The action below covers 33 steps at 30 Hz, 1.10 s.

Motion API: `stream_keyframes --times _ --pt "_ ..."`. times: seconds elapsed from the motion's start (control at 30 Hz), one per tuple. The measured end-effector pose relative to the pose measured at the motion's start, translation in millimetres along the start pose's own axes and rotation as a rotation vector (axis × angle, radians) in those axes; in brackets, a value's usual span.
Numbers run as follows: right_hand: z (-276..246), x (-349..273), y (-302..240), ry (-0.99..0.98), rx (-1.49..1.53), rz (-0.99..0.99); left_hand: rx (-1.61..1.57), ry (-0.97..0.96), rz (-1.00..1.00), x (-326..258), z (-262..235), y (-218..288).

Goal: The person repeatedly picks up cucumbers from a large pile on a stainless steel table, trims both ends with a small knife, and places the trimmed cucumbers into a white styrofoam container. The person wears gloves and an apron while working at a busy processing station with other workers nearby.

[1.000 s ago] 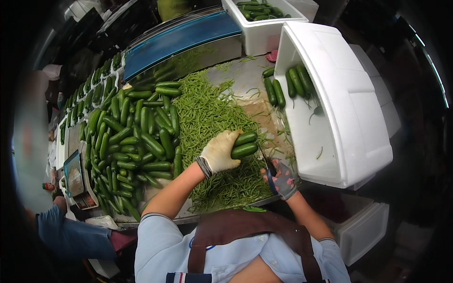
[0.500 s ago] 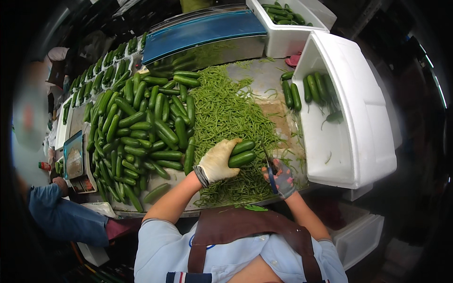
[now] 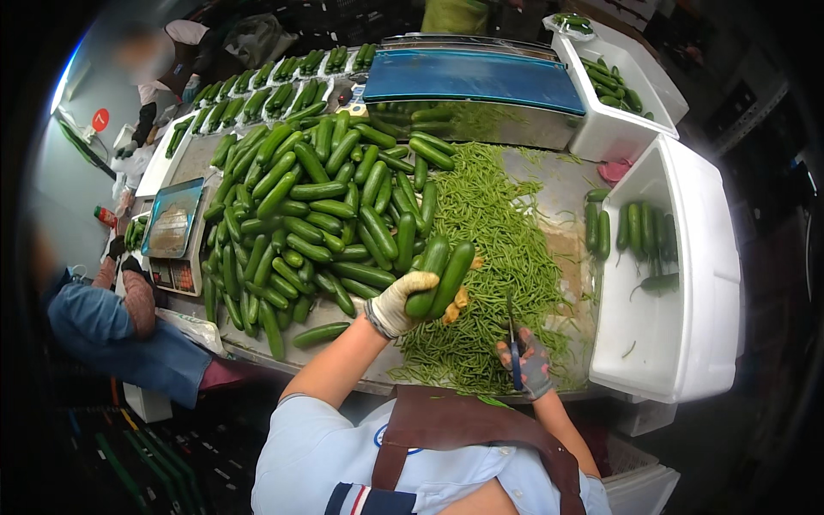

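Right hand (image 3: 530, 371), grey glove, closed round a small blue-handled knife (image 3: 512, 336), blade pointing up, low over the near edge of the green trimmings heap (image 3: 498, 249). Left hand (image 3: 402, 300), pale glove, fingers wrapped round two cucumbers (image 3: 441, 276), held side by side & tilted up-right, just above where heap meets the cucumber pile (image 3: 318, 215). Pile covers the steel table (image 3: 562, 184) to the left; heap runs up the middle.

Right of the table: white foam box (image 3: 695, 283), a row of cucumbers lying at its far end, one more nearer. Left edge: scale w/ tray (image 3: 172, 227), another person's blue sleeve (image 3: 94, 322) beside it. Further back: blue-topped conveyor (image 3: 476, 77), second foam box (image 3: 614, 94) w/ cucumbers, more cucumber rows far left.
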State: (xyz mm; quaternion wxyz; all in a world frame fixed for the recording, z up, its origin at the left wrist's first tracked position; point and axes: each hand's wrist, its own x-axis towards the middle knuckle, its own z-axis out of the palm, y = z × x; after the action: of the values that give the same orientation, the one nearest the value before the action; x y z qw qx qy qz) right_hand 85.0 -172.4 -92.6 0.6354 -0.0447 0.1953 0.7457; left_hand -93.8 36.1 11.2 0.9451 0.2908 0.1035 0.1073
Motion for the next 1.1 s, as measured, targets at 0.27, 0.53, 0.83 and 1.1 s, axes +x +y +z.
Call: stream_keyframes --times 0.27,0.53,0.83,1.1 --pt "45.5 -2.4 14.9 0.150 -1.108 -0.273 0.327 0.020 -0.204 -14.1 -6.9 -5.2" --pt "58.7 -11.4 25.0 0.267 -1.174 -0.377 0.449 0.070 -0.300 -17.1 -1.9 -5.2" --pt "46.5 -11.7 24.5 0.211 -0.913 -0.213 0.504 0.063 -0.334 -19.6 2.2 -3.7" --pt "11.0 0.7 5.9 0.230 -0.937 -0.035 0.555 0.097 -0.327 -21.1 -2.3 -3.7"
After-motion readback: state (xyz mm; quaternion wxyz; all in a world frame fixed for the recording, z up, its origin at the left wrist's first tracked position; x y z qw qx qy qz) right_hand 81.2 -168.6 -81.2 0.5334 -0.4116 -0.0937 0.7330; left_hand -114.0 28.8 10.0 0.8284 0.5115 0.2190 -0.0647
